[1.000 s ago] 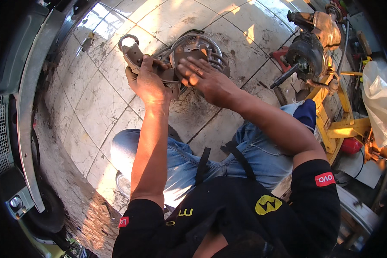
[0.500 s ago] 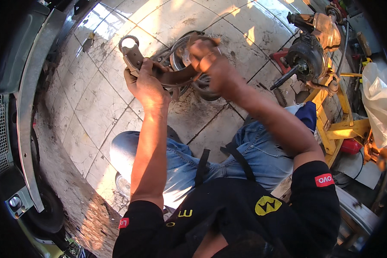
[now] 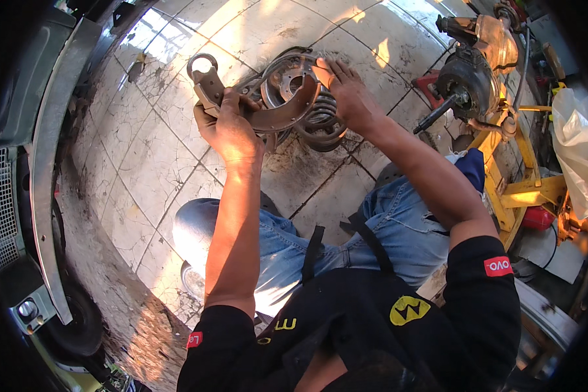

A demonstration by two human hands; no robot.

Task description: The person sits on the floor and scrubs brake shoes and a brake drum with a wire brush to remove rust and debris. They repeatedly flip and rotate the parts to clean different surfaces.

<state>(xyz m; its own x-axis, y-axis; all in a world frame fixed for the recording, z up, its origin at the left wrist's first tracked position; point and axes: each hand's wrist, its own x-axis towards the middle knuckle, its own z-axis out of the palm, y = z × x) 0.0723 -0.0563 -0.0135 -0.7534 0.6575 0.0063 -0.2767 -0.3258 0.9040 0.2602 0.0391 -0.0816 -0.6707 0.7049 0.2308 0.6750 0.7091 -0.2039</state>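
My left hand [image 3: 227,130] is closed around one end of a brake shoe [image 3: 284,117], a rusty brown curved piece with small holes or rivets along its band. From that same end a metal arm with a round ring [image 3: 202,63] sticks out past my fingers. My right hand [image 3: 349,97] is at the shoe's other end with fingers stretched out; its edge overlaps the tip, and I cannot tell if it touches. Beneath the shoe, on the floor, lie a round metal disc [image 3: 279,83] with holes and a dark coil spring [image 3: 325,127], both partly covered.
Pale cracked floor tiles [image 3: 144,189] surround the parts. At the right, a greasy axle housing [image 3: 467,85] rests on a yellow stand [image 3: 526,193], near a clear plastic bag [image 3: 571,130]. A vehicle's metal bumper [image 3: 42,196] runs along the left.
My right hand was blurred over the shoe's far end; now it is slightly right of there, fingers spread and still. My left hand and the shoe have shifted slightly right.
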